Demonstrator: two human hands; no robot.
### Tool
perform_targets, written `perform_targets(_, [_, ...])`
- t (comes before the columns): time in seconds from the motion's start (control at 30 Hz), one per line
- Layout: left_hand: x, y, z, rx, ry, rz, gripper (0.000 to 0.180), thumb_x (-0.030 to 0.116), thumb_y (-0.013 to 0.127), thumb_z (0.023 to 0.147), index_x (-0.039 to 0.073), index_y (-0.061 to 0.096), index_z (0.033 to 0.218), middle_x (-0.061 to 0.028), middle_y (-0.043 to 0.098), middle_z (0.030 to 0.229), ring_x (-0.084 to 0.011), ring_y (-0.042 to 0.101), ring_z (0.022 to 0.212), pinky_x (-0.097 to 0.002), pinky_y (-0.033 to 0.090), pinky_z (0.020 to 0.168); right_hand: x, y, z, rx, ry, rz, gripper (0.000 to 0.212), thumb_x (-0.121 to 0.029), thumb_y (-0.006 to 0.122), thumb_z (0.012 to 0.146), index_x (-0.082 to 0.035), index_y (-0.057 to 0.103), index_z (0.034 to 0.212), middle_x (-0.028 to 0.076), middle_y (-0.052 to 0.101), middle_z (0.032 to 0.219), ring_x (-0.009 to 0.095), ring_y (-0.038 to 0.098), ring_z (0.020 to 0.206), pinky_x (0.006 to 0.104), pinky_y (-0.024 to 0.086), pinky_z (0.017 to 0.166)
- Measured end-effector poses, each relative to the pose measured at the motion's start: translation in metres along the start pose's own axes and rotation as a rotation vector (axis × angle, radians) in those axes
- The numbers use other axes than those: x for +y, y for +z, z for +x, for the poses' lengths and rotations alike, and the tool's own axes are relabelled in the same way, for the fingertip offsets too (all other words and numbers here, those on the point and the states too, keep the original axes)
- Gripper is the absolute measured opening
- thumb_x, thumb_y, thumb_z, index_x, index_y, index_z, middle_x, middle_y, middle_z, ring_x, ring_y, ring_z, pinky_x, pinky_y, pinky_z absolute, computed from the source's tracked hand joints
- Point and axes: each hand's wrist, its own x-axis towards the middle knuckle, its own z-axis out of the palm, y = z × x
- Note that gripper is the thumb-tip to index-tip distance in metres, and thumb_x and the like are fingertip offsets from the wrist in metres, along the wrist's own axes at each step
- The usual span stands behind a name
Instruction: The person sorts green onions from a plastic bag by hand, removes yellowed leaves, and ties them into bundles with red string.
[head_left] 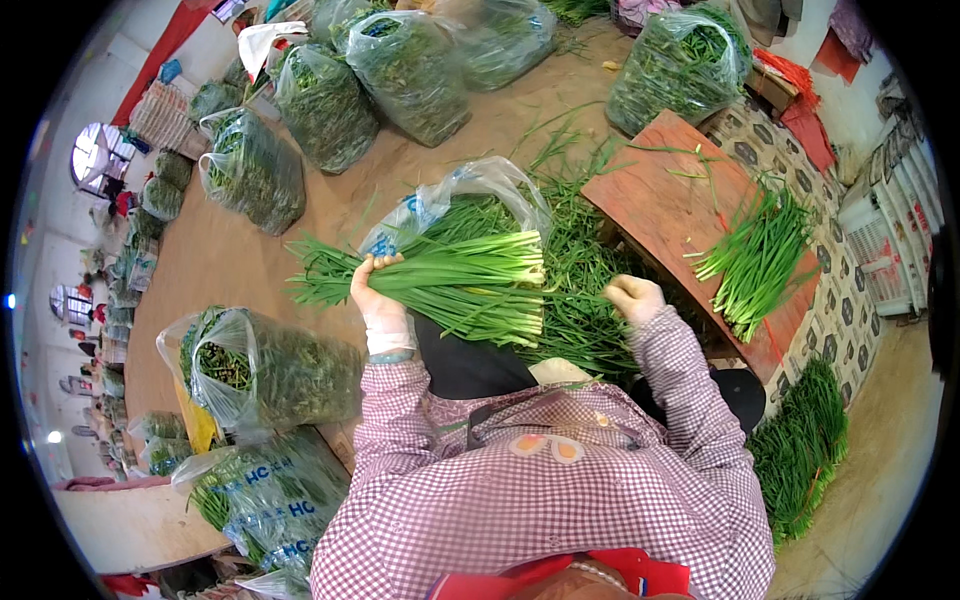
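My left hand (380, 308) is wrapped round a thick bunch of green garlic chives (465, 285). Its leafy tips hang out to the left, and the pale cut ends point right. Just right of those ends, my right hand (637, 298) is closed in a pinch above loose greens (585, 240); what its fingers hold, if anything, is too small to make out. Behind the bunch, an open clear plastic bag (500, 175) lies over more greens. On a reddish wooden board (645, 185) to the right rests another pile of chives (757, 262).
Filled clear bags (408, 85) of greens stand along the far side, and a bag (290, 370) sits close on my left. Beside my right arm lies a large tied bundle of chives (800, 455). White plastic crates (880, 245) are stacked at the far right.
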Motion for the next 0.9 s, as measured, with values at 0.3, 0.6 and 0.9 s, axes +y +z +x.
perform_targets(0.3, [-0.003,-0.004,-0.002,0.07,-0.022,-0.023,0.007,0.005,0.056,0.077,0.006,0.051,0.081,-0.0042,0.053,0.067,-0.0208,0.054,0.068,-0.0407,0.044,0.09,-0.06,-0.003,-0.012,-0.061,-0.319,0.025,0.035,-0.029,0.054,0.09,-0.004,0.065,0.111,0.017,0.066,0.1,0.026,0.063,0.096,0.0314,0.048,0.086])
perform_targets(0.6, [-0.005,0.002,-0.005,0.032,-0.001,0.0,0.009,0.004,0.057,0.076,0.006,0.052,0.083,-0.0044,0.053,0.067,-0.0209,0.054,0.07,-0.0416,0.042,0.093,-0.164,0.043,0.015,-0.286,-0.019,-0.692,0.074,-0.067,0.034,0.087,-0.001,0.068,0.087,0.018,0.068,0.081,0.031,0.066,0.08,0.041,0.052,0.076])
perform_targets(0.9, [0.0,-0.001,-0.012,0.045,0.008,0.005,0.005,0.006,0.057,0.075,0.006,0.052,0.078,-0.0054,0.054,0.068,-0.0221,0.055,0.072,-0.042,0.044,0.092,-0.126,0.054,0.048,-0.142,0.163,-0.385,0.038,-0.033,0.048,0.09,-0.004,0.063,0.11,0.018,0.065,0.104,0.03,0.062,0.098,0.0395,0.048,0.089])
